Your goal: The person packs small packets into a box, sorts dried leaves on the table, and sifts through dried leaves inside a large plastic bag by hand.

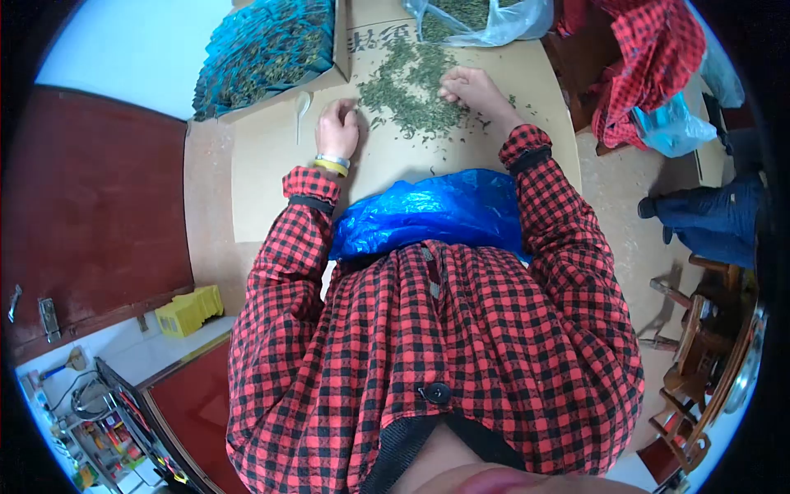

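Note:
Loose, dried green leaves (420, 103), like tea leaves, lie spread over a flat cardboard sheet (255, 189). At the right edge of this spread is my right hand (471, 87), its fingers bent together in a pinch; whatever is between the fingertips is too small to tell. My left hand (337, 132) rests on the cardboard just left of the leaves, fingers curled under and closed, so their tips are hidden. Beside it lies a white plastic spoon (302, 111). A shiny blue plastic sheet (428, 210) covers my lap between the forearms.
A box lined with blue plastic (271, 49) holds more leaves at the upper left. A clear plastic bag (502, 25) of leaves sits at the top. Another person's checked sleeve (650, 58) is at the upper right. Wooden stools (691, 354) stand at right.

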The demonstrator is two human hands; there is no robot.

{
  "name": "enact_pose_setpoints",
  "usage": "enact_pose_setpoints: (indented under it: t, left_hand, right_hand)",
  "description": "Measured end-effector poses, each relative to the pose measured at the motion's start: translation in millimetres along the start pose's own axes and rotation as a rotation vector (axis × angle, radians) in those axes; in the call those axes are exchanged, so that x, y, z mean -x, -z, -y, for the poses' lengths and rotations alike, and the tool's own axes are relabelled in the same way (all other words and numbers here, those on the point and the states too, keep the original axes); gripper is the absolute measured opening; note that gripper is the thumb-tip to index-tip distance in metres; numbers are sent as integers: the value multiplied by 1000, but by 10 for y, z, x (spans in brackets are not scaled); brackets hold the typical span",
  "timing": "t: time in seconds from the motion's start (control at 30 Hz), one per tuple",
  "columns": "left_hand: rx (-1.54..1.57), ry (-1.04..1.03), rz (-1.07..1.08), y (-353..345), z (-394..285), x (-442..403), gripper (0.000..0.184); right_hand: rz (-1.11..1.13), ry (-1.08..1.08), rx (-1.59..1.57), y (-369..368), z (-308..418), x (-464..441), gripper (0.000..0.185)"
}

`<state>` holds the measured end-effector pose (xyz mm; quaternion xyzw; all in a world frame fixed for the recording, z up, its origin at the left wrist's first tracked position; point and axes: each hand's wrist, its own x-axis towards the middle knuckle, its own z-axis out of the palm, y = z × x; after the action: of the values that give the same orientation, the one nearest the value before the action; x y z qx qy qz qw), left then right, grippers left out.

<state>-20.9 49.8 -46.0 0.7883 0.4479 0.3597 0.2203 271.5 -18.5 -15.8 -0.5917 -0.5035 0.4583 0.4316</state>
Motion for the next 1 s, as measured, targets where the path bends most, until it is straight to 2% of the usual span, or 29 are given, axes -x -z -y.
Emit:
enact_pose_setpoints:
  t: [0.07,0.1,0.13,0.17,0.23,0.27,0.33,0.4,0.43,0.47,0.53,0.57,0.6,0.63,0.7,0.8,0.87,0.93,1.0]
  left_hand:
    - [117,148,-47,41,-78,86,24]
    - [174,225,-73,54,-103,97,27]
    - [170,218,-71,44,-46,67,27]
    - [282,272,-205,31,73,8,29]
    - [510,382,-472,-32,297,-73,33]
    - [509,381,-476,-60,316,-77,33]
    - [579,416,-422,-124,371,-20,26]
    - [614,432,-390,-98,166,91,22]
    - [440,418,-175,11,-233,187,23]
    - [264,400,36,43,-541,247,25]
    - [-29,138,122,-98,-752,333,22]
    - [-27,148,114,-168,-828,365,22]
    - [-197,53,138,-250,-879,368,20]
    - [-368,-42,167,-289,-896,371,18]
    - [-354,-15,199,-319,-840,296,18]
    - [-329,23,280,-377,-691,179,18]
    - [-192,158,271,-337,-534,99,15]
    - [-123,228,276,-266,-477,105,15]
    - [-77,220,162,-137,-512,162,15]
  right_hand:
    - [-4,-29,-67,-8,31,32,24]
    - [-52,-27,-261,-7,52,38,27]
    - [-97,-25,-455,-3,72,48,29]
    - [-141,-25,-647,3,89,70,32]
    - [-121,-28,-678,73,83,127,34]
    - [-94,-32,-703,110,93,137,36]
    - [-58,-43,-725,77,82,157,39]
    - [-5,63,-170,4,49,188,39]
    - [19,118,111,-11,80,193,40]
    - [19,122,116,-29,102,210,40]
    - [83,33,-106,-151,190,349,36]
    - [119,-15,-215,-201,218,378,34]
    - [129,-15,-208,-171,190,324,34]
    - [46,-29,-536,-73,107,239,32]
    - [-143,-46,-1185,160,51,141,26]
    - [-262,-49,-1146,454,54,228,25]
    - [-318,-51,-1126,534,51,274,25]
    - [-387,-13,-894,518,-45,406,30]
    - [-424,-3,-778,438,-172,552,33]
